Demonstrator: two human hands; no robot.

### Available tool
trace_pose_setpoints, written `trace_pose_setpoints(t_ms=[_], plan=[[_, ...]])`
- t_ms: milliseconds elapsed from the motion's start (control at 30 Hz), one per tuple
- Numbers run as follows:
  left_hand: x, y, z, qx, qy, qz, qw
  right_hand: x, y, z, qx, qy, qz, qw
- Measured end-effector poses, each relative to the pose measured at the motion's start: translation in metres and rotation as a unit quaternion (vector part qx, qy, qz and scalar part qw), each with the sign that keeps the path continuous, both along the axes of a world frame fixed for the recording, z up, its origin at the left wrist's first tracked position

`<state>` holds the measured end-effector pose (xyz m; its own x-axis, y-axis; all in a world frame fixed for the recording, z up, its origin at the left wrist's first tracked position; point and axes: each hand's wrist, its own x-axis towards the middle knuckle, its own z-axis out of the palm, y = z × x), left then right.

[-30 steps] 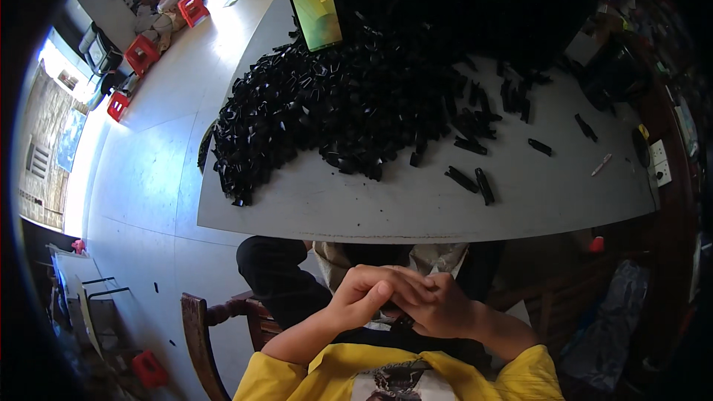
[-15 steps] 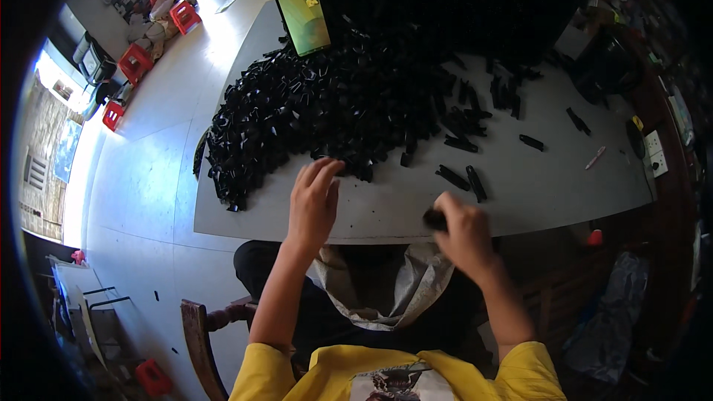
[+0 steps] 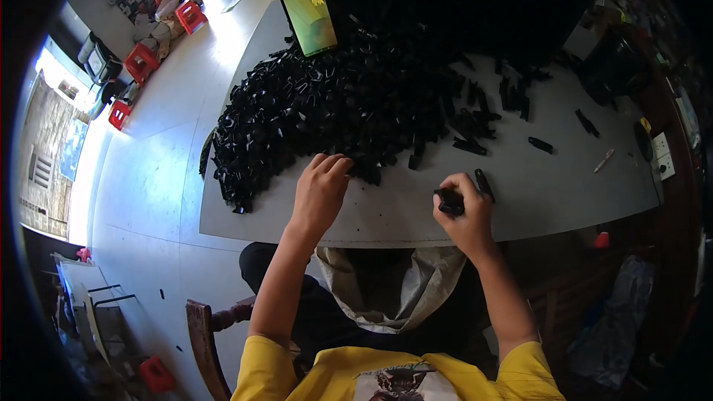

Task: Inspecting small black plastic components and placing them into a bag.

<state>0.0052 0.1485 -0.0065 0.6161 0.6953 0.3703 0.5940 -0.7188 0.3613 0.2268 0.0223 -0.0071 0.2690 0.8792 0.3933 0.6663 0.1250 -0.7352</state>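
Note:
A big heap of small black plastic parts covers the far left and middle of a grey table. My left hand reaches to the heap's near edge, its fingertips on the black pieces there. My right hand rests near the table's front edge, closed around a small black part. Another black piece lies just beyond that hand.
A phone with a lit yellow-green screen leans at the back of the heap. Loose black parts and a pen lie on the right. An open grey bag hangs under the table edge. Red stools stand on the floor to the left.
A second ago both hands were together at my lap. They rose to the table, the left to the heap, the right to the front edge with a black part.

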Motion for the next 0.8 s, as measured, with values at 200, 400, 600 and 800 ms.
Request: trace_pose_setpoints(t_ms=[200, 400, 600, 800], plan=[[-0.007, -0.006, 0.001, -0.036, -0.187, 0.036, 0.981, 0.002, -0.02, -0.002, -0.03, -0.05, -0.022, 0.998], [-0.01, -0.048, 0.011, -0.27, -0.341, -0.038, 0.9, -0.018, -0.032, 0.022, -0.042, 0.163, 0.068, 0.983], [-0.01, -0.073, 0.03, -0.313, -0.362, -0.131, 0.868, -0.029, -0.037, 0.043, 0.037, 0.164, 0.122, 0.978], [-0.009, -0.078, 0.037, -0.275, -0.352, -0.156, 0.881, -0.031, -0.04, 0.046, 0.044, 0.17, 0.139, 0.975]])
